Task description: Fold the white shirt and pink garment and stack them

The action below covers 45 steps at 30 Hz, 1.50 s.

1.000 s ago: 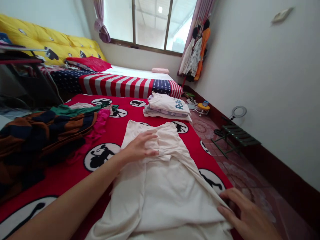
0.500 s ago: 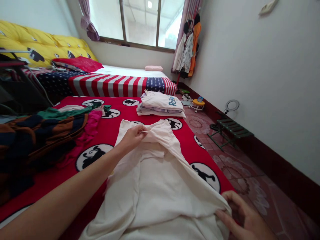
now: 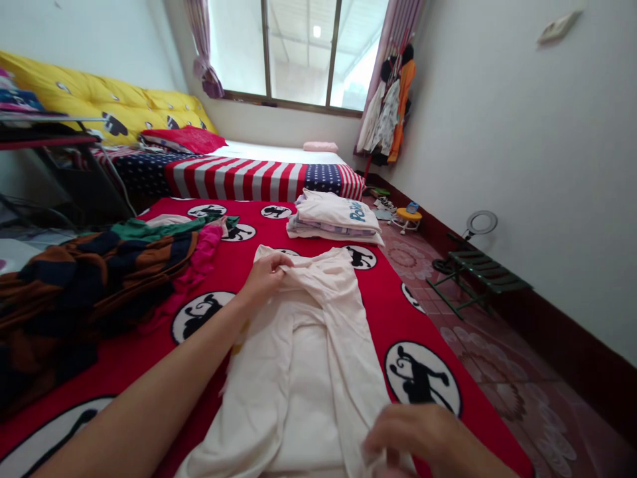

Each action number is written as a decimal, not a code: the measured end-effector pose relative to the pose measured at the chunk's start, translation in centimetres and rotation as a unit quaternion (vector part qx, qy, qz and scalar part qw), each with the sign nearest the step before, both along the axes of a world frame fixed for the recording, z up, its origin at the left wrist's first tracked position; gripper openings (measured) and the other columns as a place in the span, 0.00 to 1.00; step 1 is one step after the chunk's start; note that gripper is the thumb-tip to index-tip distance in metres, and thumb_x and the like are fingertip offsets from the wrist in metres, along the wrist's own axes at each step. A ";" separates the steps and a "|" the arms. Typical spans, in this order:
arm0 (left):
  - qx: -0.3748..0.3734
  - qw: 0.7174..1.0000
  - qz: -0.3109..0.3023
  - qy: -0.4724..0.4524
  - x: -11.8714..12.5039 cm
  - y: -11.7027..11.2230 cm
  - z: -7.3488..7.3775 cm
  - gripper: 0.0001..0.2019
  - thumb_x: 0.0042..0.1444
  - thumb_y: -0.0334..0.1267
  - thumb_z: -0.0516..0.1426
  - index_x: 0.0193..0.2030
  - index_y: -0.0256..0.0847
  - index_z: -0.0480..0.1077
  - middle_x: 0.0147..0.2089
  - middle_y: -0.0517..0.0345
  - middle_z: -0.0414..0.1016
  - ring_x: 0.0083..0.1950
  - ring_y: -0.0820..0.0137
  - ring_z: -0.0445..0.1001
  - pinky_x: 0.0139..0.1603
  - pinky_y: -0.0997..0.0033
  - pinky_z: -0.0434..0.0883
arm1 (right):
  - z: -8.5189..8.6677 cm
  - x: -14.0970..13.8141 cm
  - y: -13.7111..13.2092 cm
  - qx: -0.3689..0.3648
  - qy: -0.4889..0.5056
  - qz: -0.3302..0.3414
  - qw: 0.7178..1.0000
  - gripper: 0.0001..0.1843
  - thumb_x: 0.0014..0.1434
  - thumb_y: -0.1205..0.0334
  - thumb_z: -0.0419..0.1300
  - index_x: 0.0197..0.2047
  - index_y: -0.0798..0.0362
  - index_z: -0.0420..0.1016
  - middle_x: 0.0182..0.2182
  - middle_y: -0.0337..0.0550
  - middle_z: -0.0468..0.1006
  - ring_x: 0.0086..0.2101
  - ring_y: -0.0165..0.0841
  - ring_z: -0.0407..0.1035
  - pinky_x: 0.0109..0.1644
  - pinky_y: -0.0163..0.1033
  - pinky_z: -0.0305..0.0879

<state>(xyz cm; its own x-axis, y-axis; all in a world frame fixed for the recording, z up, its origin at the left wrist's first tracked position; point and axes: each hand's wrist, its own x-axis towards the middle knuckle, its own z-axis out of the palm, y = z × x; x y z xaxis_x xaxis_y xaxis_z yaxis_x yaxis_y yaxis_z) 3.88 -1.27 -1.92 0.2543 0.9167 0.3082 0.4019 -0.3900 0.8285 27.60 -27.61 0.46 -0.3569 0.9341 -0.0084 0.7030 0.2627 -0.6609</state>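
A white shirt [image 3: 311, 372] lies lengthwise on the red blanket [image 3: 365, 312], its sides turned inward over its middle. Near the far end, my left hand [image 3: 269, 275] pinches a bit of its cloth between thumb and fingers. My right hand [image 3: 423, 435], blurred by motion, is curled at the shirt's near right edge, its fingertips on the cloth. Beyond the shirt rests a stack of folded light clothes [image 3: 333, 216], the top one with blue lettering. To the left is a loose heap of clothes [image 3: 99, 272] in brown and navy, green and pink.
Behind the blanket stands a bed [image 3: 239, 178] with a stars-and-stripes cover. A dark green folding stool [image 3: 488, 271], a ring light [image 3: 482, 223] and a small yellow stool [image 3: 409, 215] are on the tiled floor along the right wall. Clothes hang on a rack [image 3: 385, 109] by the window.
My right hand has moved left, bringing the shirt's right side inward over the middle. My left hand keeps its pinch near the far end. The view has shifted slightly to the left.
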 end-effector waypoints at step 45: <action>0.245 0.909 -0.240 0.238 -0.1 -3.9 0.9 0.06 0.48 0.30 0.56 0.31 0.43 0.74 0.33 0.55 0.75 0.40 0.66 0.72 0.48 0.66 0.65 | -1.6 -5.0 26.5 0.138 0.017 -0.101 0.985 0.02 0.44 0.63 0.64 0.26 0.49 0.78 0.21 0.37 0.75 0.25 0.31 0.67 0.30 0.34 0.56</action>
<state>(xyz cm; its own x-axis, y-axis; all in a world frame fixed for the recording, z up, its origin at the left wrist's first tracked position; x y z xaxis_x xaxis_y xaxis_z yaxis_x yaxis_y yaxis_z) 3.79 -5.19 -1.02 0.7993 0.4480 0.4005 0.3558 -0.8899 0.2854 22.62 -1.16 -1.12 -0.1589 0.9513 0.2643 0.7377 0.2923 -0.6086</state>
